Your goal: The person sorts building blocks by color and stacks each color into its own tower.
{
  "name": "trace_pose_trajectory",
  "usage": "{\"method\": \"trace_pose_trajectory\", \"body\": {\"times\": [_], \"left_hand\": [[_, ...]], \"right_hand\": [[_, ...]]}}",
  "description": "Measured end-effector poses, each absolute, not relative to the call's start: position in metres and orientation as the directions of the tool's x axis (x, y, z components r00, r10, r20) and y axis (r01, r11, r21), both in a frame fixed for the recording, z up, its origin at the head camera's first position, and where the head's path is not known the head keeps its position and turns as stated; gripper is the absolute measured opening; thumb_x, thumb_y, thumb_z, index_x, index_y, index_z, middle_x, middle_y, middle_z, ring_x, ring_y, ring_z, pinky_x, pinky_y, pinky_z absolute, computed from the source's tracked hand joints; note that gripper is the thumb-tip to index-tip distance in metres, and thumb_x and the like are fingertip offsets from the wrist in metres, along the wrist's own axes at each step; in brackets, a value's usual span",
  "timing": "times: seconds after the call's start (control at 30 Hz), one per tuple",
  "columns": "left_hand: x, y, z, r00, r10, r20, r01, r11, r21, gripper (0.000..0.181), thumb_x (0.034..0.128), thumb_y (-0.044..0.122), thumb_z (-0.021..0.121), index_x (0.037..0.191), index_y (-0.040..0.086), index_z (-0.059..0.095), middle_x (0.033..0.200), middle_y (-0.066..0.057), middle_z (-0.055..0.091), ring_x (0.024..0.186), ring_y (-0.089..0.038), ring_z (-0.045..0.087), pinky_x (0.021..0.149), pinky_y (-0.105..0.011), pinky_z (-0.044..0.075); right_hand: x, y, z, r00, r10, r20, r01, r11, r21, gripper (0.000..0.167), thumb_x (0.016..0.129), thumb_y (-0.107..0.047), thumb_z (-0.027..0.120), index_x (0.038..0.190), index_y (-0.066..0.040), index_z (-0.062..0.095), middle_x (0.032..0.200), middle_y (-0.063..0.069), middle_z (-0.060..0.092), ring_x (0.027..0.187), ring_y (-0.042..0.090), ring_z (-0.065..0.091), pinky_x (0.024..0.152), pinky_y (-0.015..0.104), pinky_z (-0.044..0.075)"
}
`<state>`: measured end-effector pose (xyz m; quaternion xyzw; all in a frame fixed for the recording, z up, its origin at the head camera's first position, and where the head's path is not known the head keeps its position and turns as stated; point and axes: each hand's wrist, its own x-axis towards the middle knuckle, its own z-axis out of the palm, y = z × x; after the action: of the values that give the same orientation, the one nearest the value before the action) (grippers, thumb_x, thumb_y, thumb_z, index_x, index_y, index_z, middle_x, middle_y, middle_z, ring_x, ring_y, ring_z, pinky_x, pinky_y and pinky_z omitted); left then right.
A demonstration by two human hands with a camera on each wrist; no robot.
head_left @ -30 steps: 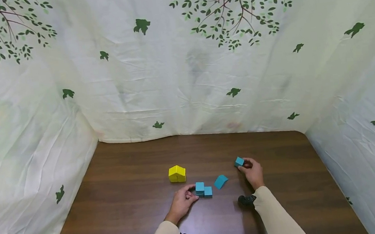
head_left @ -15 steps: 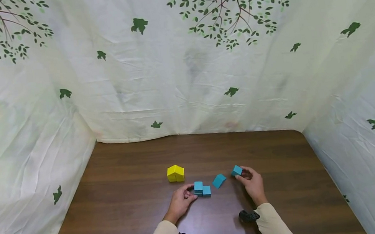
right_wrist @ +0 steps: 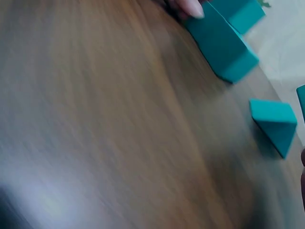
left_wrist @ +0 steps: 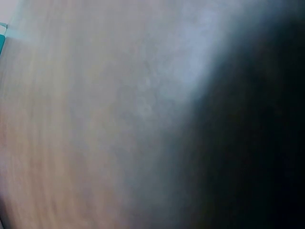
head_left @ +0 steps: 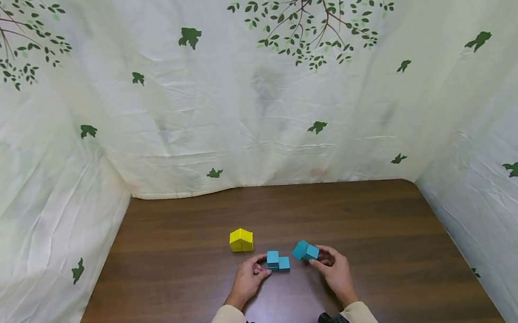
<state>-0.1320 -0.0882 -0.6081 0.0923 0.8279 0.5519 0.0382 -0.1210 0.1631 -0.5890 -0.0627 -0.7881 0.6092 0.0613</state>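
My left hand (head_left: 249, 280) pinches a blue block (head_left: 273, 258) at its left side, index finger behind and thumb in front; this block sits on another blue piece. Against their right side lies a small blue triangular block (head_left: 284, 264), whose pointed shape shows in the right wrist view (right_wrist: 274, 124). My right hand (head_left: 338, 272) grips a blue block (head_left: 312, 252) by its right end, close against another blue block (head_left: 300, 249); whether they touch I cannot tell. The left wrist view is mostly blur, with a sliver of a blue block (left_wrist: 2, 42) at its edge.
A yellow house-shaped pair of blocks (head_left: 241, 240) stands behind my left hand on the brown wooden table (head_left: 177, 245). White cloth with printed leaves (head_left: 252, 103) closes off the back and both sides. Black wrist cameras (head_left: 332, 322) hang under the cuffs.
My right hand has moved left and toward me with its blue block, up to the other loose blue block. The left hand has stayed at the stacked blocks.
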Motion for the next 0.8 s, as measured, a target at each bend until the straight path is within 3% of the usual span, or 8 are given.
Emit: {"method": "trace_pose_trajectory", "body": {"times": [0.37,0.8], "left_hand": [[-0.132,-0.089,-0.608,-0.98,0.194,0.041,0.112,0.368,0.923,0.039,0.0829,0.005,0.074,0.118,-0.006,0.062,0.079,-0.002,0.062,0.069,-0.008,0.055,0.066,-0.02,0.049],[-0.132,-0.088,-0.609,-0.982,0.184,0.039,0.106,0.375,0.921,0.039,0.0828,0.005,0.074,0.119,-0.005,0.062,0.078,-0.003,0.063,0.07,-0.011,0.057,0.066,-0.02,0.049]], "right_hand": [[-0.113,0.136,-0.589,-0.993,0.11,0.032,-0.002,0.268,-0.963,0.037,0.08,-0.009,0.078,0.115,-0.004,0.067,0.099,0.012,0.067,0.085,0.022,0.061,0.073,0.024,0.05],[-0.119,0.12,-0.588,-0.995,0.001,0.099,-0.093,0.325,-0.941,0.037,0.077,-0.005,0.08,0.112,-0.001,0.067,0.096,0.014,0.068,0.084,0.026,0.062,0.076,0.032,0.052]]}}
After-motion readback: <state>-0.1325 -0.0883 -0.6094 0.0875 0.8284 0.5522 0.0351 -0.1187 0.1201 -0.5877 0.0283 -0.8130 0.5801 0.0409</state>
